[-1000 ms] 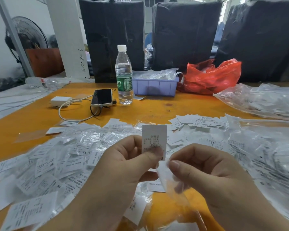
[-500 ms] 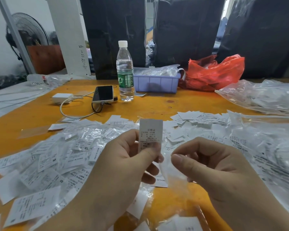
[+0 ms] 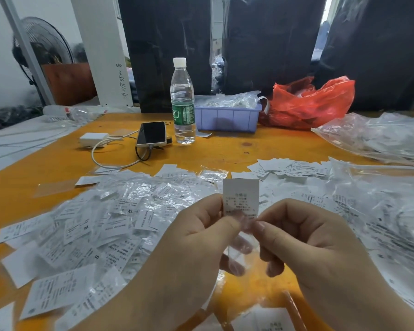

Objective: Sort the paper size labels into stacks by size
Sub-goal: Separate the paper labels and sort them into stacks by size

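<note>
Pinching one paper size label (image 3: 240, 195) upright between them, the left hand (image 3: 189, 244) and the right hand (image 3: 320, 244) meet near the middle of the orange worktop (image 3: 225, 151). The left grip has thumb and forefinger clamped on the label's lower left edge; the right grip has its thumb and forefinger tips pressed together on a thin clear sleeve (image 3: 242, 244) that hangs below the label. The print on the label is too blurred to read, so its size cannot be told.

A loose heap of labels (image 3: 93, 225), too many to count, spreads across the near left; a few show M, S and XL, the rest are unreadable, and many lie in clear wrappers. A smaller, flatter group of bare labels (image 3: 287, 167) sits farther back on the right. Two large clear bags (image 3: 380, 137) fill the right side, cut off by the edge, their contents hazy.

At the far side stand one water bottle (image 3: 182, 101), one phone (image 3: 152, 133) with a cable, one white charger (image 3: 93, 139), one lilac bin (image 3: 227, 117) holding clear packets, and one red bag (image 3: 313, 103) whose contents are hidden. One fan (image 3: 43, 46) stands far left.
</note>
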A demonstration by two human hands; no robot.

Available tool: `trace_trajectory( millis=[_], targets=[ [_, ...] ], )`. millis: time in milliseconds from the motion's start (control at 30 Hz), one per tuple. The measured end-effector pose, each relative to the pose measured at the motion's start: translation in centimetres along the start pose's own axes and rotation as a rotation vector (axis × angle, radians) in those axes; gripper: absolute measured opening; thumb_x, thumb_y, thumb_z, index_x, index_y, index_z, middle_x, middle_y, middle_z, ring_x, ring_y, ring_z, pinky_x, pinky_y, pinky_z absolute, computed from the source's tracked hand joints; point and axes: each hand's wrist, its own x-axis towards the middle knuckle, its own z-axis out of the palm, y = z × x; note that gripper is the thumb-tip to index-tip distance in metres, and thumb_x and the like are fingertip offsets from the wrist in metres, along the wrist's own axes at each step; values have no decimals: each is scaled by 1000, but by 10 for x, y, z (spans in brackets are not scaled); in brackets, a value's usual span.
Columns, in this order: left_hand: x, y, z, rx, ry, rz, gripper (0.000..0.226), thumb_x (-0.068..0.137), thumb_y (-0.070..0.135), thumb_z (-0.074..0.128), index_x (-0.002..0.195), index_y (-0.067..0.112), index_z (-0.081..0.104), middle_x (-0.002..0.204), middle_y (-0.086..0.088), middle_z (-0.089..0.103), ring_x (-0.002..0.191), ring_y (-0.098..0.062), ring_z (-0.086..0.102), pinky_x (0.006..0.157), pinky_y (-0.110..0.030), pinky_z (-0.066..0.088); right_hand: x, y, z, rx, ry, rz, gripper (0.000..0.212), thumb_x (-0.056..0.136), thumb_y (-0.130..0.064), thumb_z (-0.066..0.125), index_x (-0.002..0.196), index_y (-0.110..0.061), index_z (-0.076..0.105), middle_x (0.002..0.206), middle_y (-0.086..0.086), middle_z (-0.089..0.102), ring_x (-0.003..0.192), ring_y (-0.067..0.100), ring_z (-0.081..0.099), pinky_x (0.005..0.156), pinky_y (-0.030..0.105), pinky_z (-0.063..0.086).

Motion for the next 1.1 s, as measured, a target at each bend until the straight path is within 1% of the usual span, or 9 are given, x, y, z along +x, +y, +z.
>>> trace_trajectory(
  millis=[167, 300, 467, 567, 633, 800, 867, 1033, 1100],
  targets=[
    [-2, -2, 0, 112, -19, 44, 20, 82, 38, 58, 91, 31, 75, 80, 3, 70, 71, -13, 66, 60, -28, 55, 1, 0, 0, -12, 47, 3, 15, 70, -34, 67, 76, -20, 71, 55, 9, 65, 45, 21, 60, 51, 36, 47],
    [-3, -3, 3, 262, -28, 88, 19, 78, 38, 63, 94, 38, 72, 80, 2, 71, 74, -20, 68, 67, -41, 59, 1, -1, -2, 6, 58, 9, 15, 69, -33, 67, 76, -20, 70, 56, 9, 65, 45, 22, 59, 53, 38, 48],
    [-2, -2, 0, 261, 2, 82, 17, 77, 35, 61, 90, 33, 73, 79, 4, 72, 65, -8, 66, 62, -26, 58, 1, 0, -2, 33, 37, 8, 16, 68, -31, 68, 83, -26, 69, 56, 7, 63, 46, 19, 56, 53, 39, 47],
    [-1, -4, -1, 304, -36, 80, 18, 79, 34, 61, 92, 31, 72, 77, 3, 70, 65, -7, 64, 65, -27, 56, 1, -3, -3, 60, 9, -24, 15, 68, -32, 70, 82, -29, 73, 53, 2, 58, 47, 13, 52, 50, 31, 47],
    [-1, -5, -1, 288, -50, 74, 16, 78, 32, 63, 91, 29, 71, 75, 1, 70, 63, -7, 62, 64, -26, 54, 1, -4, -4, 25, 34, -65, 17, 65, -38, 71, 73, -22, 72, 51, 1, 55, 47, 11, 51, 49, 28, 46],
    [1, -9, -5, 256, 2, 66, 24, 72, 32, 71, 94, 39, 68, 74, 3, 69, 68, -12, 63, 71, -39, 53, 3, -8, -11, 80, 180, -95, 14, 72, -30, 67, 74, -16, 71, 56, 5, 61, 47, 17, 54, 56, 37, 46],
    [1, -9, -6, 251, 11, 68, 28, 71, 33, 73, 96, 41, 68, 73, 5, 69, 67, -10, 62, 70, -37, 51, 3, -9, -12, 125, 190, -93, 13, 73, -27, 69, 76, -15, 71, 58, 7, 63, 47, 17, 53, 55, 37, 46],
    [0, -8, -5, 238, -10, 68, 26, 70, 30, 73, 94, 37, 67, 71, 4, 68, 68, -10, 60, 68, -33, 47, 3, -11, -8, 250, 51, 29, 10, 65, -16, 82, 66, -13, 72, 56, 11, 61, 44, 18, 50, 47, 26, 47],
    [1, -7, -5, 248, -11, 73, 25, 71, 29, 72, 95, 36, 68, 74, 2, 69, 70, -12, 60, 69, -35, 48, 5, -10, -6, 291, 11, 99, 11, 62, -22, 76, 62, -12, 71, 54, 12, 58, 42, 18, 47, 44, 27, 46]
  ],
)
